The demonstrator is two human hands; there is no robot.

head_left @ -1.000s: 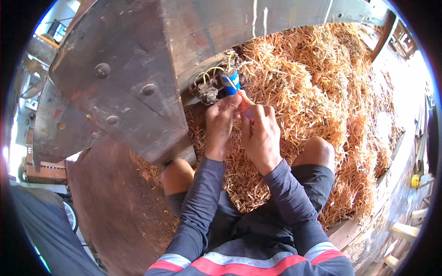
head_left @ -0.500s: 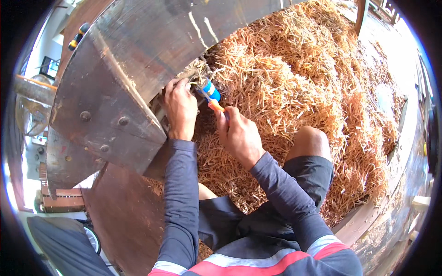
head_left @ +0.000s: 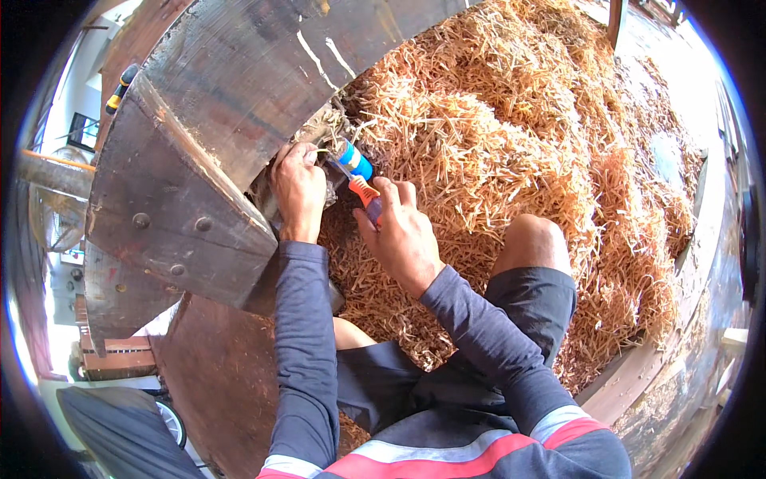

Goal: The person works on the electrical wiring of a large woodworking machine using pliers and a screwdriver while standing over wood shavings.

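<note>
My right hand (head_left: pixel 403 239) is closed around the orange and purple handle of a screwdriver (head_left: pixel 365 191). Its metal shaft points up and left, beside a blue cylinder (head_left: pixel 357 165) with a pale band. My left hand (head_left: pixel 300 191) is at the lower edge of a large metal housing (head_left: pixel 231 88), fingers bent and thumb against them. A thin pale strip shows by the thumb; what the fingers grip is mostly hidden. Dusty parts (head_left: pixel 325 126) sit under the housing, just beyond my left fingertips.
Curly wood shavings (head_left: pixel 495 168) are heaped to the right of my hands, reaching my bare knee (head_left: pixel 536 243). A bolted metal plate (head_left: pixel 171 207) stands to the left. A black and yellow handle (head_left: pixel 120 89) lies at the housing's far left. A wooden beam (head_left: pixel 614 387) runs along the right.
The view has shifted slightly. My right hand has turned the screwdriver a little, and more of its handle shows. My left hand stays at the housing's edge, with the thumb more visible.
</note>
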